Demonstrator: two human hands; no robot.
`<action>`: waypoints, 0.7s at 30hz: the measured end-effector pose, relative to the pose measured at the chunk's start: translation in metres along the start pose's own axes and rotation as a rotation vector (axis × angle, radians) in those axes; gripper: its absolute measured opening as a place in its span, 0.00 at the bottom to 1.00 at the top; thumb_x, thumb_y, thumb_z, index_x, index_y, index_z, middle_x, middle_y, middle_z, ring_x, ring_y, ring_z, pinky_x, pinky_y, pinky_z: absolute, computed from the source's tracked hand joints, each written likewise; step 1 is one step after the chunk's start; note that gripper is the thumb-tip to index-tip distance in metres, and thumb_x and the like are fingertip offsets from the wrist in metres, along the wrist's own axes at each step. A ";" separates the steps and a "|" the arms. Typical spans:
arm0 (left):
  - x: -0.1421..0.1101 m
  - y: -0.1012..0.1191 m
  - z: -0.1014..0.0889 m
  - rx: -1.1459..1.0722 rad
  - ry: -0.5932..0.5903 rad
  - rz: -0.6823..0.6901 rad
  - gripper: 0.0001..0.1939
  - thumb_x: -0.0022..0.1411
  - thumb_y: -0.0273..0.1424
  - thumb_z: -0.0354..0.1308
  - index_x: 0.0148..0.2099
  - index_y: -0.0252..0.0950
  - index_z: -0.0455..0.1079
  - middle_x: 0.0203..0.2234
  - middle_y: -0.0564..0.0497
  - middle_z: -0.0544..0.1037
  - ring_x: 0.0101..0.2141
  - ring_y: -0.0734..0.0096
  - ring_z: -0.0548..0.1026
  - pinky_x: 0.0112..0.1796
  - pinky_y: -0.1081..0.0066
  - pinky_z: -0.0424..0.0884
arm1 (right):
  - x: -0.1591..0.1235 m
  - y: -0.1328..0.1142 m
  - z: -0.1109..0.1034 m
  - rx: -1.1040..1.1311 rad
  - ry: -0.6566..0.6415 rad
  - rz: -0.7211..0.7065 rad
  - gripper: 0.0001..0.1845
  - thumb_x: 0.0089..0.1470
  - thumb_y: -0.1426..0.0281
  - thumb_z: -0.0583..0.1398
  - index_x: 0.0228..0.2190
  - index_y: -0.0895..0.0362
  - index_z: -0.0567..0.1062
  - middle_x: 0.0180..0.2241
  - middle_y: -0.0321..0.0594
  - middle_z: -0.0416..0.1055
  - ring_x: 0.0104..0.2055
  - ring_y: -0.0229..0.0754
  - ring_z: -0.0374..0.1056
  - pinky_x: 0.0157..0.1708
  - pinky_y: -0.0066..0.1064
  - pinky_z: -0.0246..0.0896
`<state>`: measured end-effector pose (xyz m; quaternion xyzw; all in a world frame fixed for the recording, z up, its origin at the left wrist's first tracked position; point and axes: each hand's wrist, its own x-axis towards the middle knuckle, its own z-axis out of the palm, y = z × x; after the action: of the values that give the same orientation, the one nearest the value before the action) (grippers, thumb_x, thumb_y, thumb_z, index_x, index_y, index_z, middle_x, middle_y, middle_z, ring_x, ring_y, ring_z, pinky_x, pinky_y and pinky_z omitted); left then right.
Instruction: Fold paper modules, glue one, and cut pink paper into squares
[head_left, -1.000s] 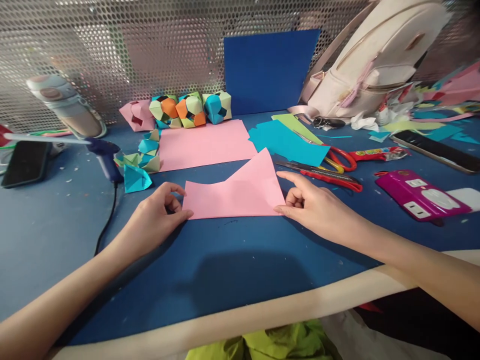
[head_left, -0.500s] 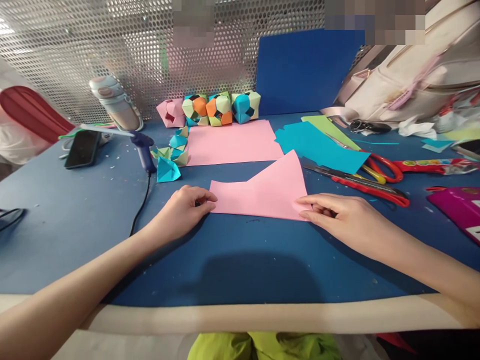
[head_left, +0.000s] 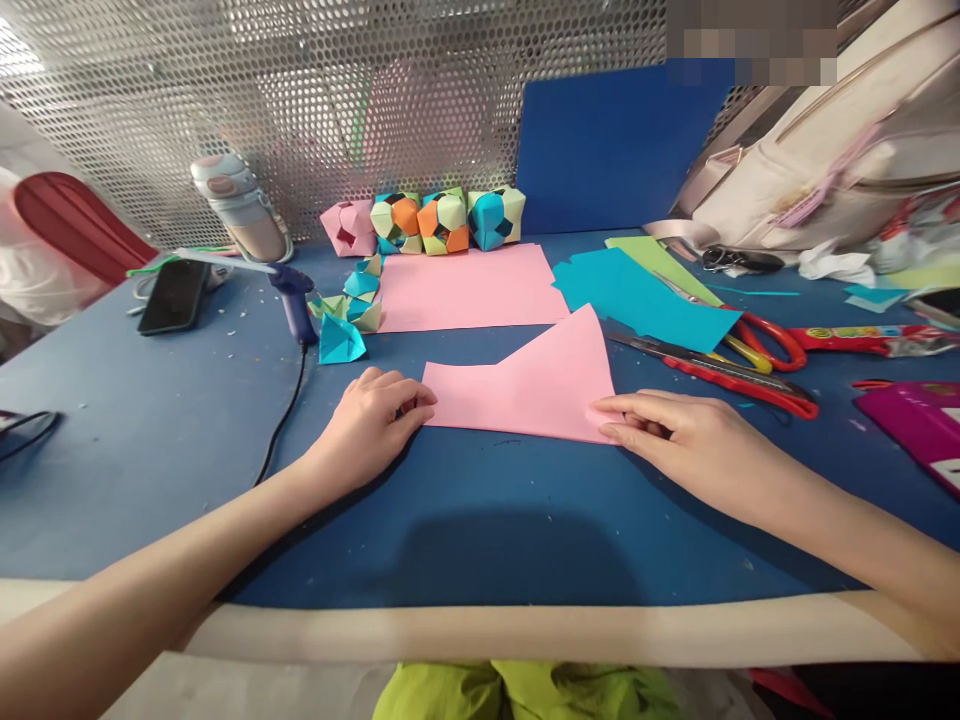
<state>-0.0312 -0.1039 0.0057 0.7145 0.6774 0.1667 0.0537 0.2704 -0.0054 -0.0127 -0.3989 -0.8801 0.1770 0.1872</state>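
A folded sheet of pink paper (head_left: 529,390) lies on the blue table in front of me, its fold toward me and its upper layer curving up at the right. My left hand (head_left: 379,415) pinches its left end between thumb and fingers. At the right end my right hand (head_left: 664,425) grips the lower corner the same way. Beyond it lies a flat pink sheet (head_left: 465,285). A utility knife (head_left: 739,385) with a red handle rests just past my right hand.
A hot glue gun (head_left: 295,305) and small folded paper pieces (head_left: 341,340) stand left. Several folded paper balls (head_left: 401,222) line the mesh back. Blue paper (head_left: 637,295), scissors (head_left: 772,340) and a purple pouch (head_left: 911,425) lie right. A phone (head_left: 174,295) and bottle (head_left: 240,205) are far left.
Both hands keep their hold on the folded pink paper, which stays almost in place. The view has shifted slightly, so the background sits a little farther right.
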 end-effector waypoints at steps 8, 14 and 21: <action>0.006 -0.009 0.003 0.195 -0.006 0.646 0.25 0.65 0.20 0.42 0.58 0.45 0.65 0.59 0.47 0.67 0.56 0.61 0.65 0.53 0.58 0.62 | -0.002 0.003 0.002 -0.193 0.053 -0.171 0.13 0.61 0.66 0.53 0.37 0.54 0.77 0.33 0.40 0.75 0.32 0.43 0.70 0.34 0.36 0.60; 0.015 -0.008 0.002 0.179 -0.145 0.755 0.29 0.61 0.18 0.42 0.60 0.43 0.64 0.57 0.48 0.70 0.57 0.63 0.66 0.58 0.57 0.57 | 0.000 -0.014 -0.004 -0.294 0.168 -0.384 0.13 0.61 0.74 0.51 0.35 0.57 0.76 0.31 0.44 0.72 0.34 0.45 0.67 0.37 0.37 0.59; 0.016 -0.002 -0.004 0.218 -0.192 0.748 0.30 0.58 0.15 0.44 0.60 0.42 0.64 0.57 0.48 0.70 0.57 0.61 0.66 0.57 0.55 0.58 | 0.017 -0.048 0.001 -0.275 0.022 -0.677 0.15 0.57 0.80 0.51 0.40 0.61 0.76 0.37 0.47 0.72 0.39 0.46 0.66 0.38 0.37 0.62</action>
<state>-0.0342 -0.0882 0.0112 0.9255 0.3763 0.0343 -0.0236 0.2287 -0.0226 0.0118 -0.1082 -0.9757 -0.0192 0.1893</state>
